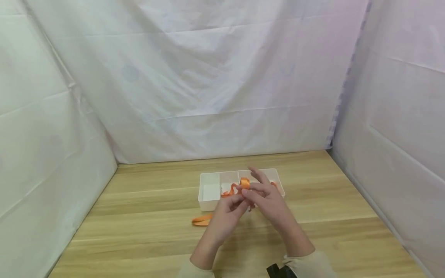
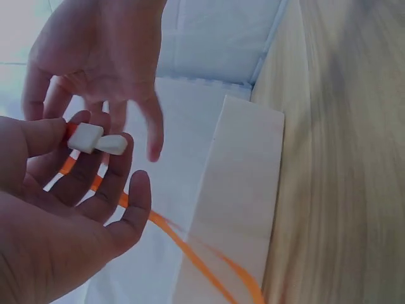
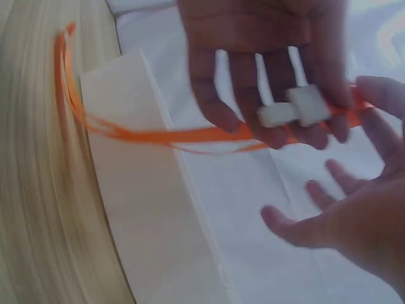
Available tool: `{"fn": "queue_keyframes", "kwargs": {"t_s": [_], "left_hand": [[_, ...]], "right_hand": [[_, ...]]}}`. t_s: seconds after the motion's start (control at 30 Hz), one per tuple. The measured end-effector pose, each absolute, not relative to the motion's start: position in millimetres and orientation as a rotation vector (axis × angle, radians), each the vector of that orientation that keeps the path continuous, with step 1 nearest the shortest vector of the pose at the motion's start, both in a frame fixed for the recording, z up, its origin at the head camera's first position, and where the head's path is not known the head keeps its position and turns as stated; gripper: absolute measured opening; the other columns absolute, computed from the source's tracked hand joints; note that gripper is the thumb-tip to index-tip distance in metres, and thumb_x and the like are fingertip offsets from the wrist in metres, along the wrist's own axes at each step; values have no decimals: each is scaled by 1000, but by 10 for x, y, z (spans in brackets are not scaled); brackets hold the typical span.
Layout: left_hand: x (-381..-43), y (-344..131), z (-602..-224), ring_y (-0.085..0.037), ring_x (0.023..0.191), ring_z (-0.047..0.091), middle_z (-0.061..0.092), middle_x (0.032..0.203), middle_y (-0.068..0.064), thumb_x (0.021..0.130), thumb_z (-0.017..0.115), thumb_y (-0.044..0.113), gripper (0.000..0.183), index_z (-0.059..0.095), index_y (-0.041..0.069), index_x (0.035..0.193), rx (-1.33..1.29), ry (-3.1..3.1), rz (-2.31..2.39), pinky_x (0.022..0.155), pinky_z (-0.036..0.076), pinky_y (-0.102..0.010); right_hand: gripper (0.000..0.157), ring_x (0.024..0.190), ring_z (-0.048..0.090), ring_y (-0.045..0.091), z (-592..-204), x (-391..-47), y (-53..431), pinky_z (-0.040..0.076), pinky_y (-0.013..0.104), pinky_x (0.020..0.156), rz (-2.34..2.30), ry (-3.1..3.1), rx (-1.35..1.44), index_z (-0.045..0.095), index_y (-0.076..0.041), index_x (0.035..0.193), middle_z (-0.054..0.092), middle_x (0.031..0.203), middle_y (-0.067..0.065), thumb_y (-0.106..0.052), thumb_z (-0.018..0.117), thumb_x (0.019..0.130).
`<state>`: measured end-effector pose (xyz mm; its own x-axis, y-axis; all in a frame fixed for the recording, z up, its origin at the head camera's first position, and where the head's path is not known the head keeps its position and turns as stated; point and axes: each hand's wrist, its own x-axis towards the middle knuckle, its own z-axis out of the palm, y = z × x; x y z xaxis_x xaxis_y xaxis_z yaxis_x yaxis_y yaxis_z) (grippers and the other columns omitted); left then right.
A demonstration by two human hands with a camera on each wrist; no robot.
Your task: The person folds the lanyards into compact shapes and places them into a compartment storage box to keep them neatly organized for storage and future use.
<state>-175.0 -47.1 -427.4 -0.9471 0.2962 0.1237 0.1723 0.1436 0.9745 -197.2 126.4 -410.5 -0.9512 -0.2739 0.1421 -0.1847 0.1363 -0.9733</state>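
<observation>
Both hands are together over the front of a white divided box, working on an orange lanyard (image 1: 245, 181) with a white plastic fitting (image 2: 86, 137). Thumb and fingers of the left hand (image 1: 225, 218) hold the lanyard beside the fitting, which lies against the finger pads. The right hand (image 1: 274, 204) pinches the orange strap with thumb and index finger, its other fingers spread, as the right wrist view shows. A short loop of strap stands above the fingertips. The long doubled strap (image 3: 190, 136) trails past the left hand down to the table.
The white box (image 1: 210, 205) stands on the wooden table (image 1: 146, 216), split into compartments. Wavy orange ribbon (image 1: 229, 191) lies in a middle one, and more orange ribbon (image 1: 274, 185) shows at its right end. White curtains (image 1: 208, 96) close off the back and sides.
</observation>
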Motion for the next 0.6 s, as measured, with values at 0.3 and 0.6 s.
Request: {"fn": "queue_keyframes", "kwargs": {"t_s": [0.3,0.6], "left_hand": [[-1692,-450,-4149,-13,97,76,81,104,-11,110,61,26,27,79,7,114,636,2433,1849,89,60,-24],[-1650,-434,-4049,-15,113,65,72,123,-5,105,66,19,23,69,11,126,711,2878,2056,94,59,-37]], "right_hand": [[23,117,68,17,-3912,-1858,1142,57,28,86,-2306,2198,-324,81,-4,113,81,114,-5,-21,69,104],[23,111,69,19,-3814,-1784,1132,59,25,99,-2246,2318,-457,75,1,110,74,109,3,-18,63,108]]}}
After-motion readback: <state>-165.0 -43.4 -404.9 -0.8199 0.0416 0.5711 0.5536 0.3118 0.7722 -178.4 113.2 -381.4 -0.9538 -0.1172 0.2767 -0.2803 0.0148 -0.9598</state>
